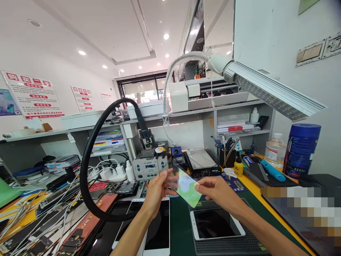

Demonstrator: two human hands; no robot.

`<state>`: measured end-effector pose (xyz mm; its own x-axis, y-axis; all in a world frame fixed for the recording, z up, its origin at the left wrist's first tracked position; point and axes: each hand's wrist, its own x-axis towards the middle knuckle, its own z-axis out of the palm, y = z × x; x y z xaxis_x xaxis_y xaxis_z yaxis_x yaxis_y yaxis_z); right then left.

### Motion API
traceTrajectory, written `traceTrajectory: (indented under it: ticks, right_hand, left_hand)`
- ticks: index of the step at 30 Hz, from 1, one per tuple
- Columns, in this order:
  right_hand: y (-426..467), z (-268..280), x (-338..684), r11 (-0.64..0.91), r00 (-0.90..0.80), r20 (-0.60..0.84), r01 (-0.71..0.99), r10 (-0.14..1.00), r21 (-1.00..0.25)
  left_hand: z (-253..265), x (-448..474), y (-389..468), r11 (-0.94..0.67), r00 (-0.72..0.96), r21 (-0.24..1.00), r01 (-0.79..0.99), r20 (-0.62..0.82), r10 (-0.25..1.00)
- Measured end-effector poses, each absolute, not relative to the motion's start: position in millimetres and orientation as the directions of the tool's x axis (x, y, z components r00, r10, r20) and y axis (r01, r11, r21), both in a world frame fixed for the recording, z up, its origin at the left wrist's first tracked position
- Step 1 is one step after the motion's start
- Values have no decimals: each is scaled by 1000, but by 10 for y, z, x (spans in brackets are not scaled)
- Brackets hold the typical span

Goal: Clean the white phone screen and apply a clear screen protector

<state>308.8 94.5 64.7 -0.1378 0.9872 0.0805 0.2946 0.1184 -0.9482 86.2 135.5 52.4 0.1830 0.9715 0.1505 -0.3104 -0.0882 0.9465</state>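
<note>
A clear phone screen protector [186,188] is held up tilted above the bench, with a pale green and white reflection across it. My left hand [159,183] grips its left edge between thumb and fingers. The thumb and fingers of my right hand [211,188] pinch its right edge. Below lies a white phone [217,224] with a dark screen, on a black perforated pad [229,247]. Left of the pad, under my left forearm, is a larger white-framed device [159,227] with a dark screen.
A black hose [83,167] loops at the left from a soldering station [149,167]. A lamp [271,89] hangs overhead at right. Behind my hands stand a hot plate [202,163] and a tool holder [227,156]. Cables and circuit boards [121,188] crowd the left; a yellow bottle [238,166] stands right.
</note>
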Motion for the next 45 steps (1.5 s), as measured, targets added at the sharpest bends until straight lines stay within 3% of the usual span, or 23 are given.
traceTrajectory:
  ticks: [7, 14, 18, 22, 26, 30, 33, 37, 41, 45]
  right_hand:
    - [941, 660, 3141, 107, -151, 73, 231, 986, -967]
    - [1035, 714, 3302, 58, -26, 62, -135, 998, -989]
    - [1091, 730, 3418, 47, 14, 45, -237, 999, -970]
    - [1120, 709, 3457, 41, 28, 35, -261, 999, -964]
    - [1136, 693, 3449, 43, 27, 37, -278, 999, -960]
    - [1163, 686, 3461, 46, 44, 35, -273, 998, -961]
    - [1176, 682, 3477, 53, 58, 39, -264, 998, -963]
    - [1167, 686, 3486, 55, 53, 43, -253, 998, -966]
    - [1152, 701, 3489, 63, 52, 52, -240, 997, -969]
    - [1151, 711, 3496, 73, 63, 59, -240, 996, -968]
  left_hand:
    - [515, 821, 1377, -74, 173, 942, -326, 136, 975]
    - [633, 637, 1440, -148, 58, 948, -282, 170, 984]
    - [734, 394, 1399, -234, -59, 960, -152, 227, 972]
    - [909, 155, 1275, -349, -117, 930, 114, 361, 925]
    - [1025, 6, 1151, -467, -61, 728, 502, 568, 821]
    - [840, -41, 1057, -509, 209, 351, 786, 624, 753]
    - [571, -25, 1007, -510, 397, 81, 856, 530, 750]
    - [302, 18, 1001, -432, 463, -175, 885, 433, 774]
    - [209, 50, 1038, -340, 447, -313, 887, 395, 803]
    - [165, 56, 1072, -275, 416, -370, 887, 385, 824]
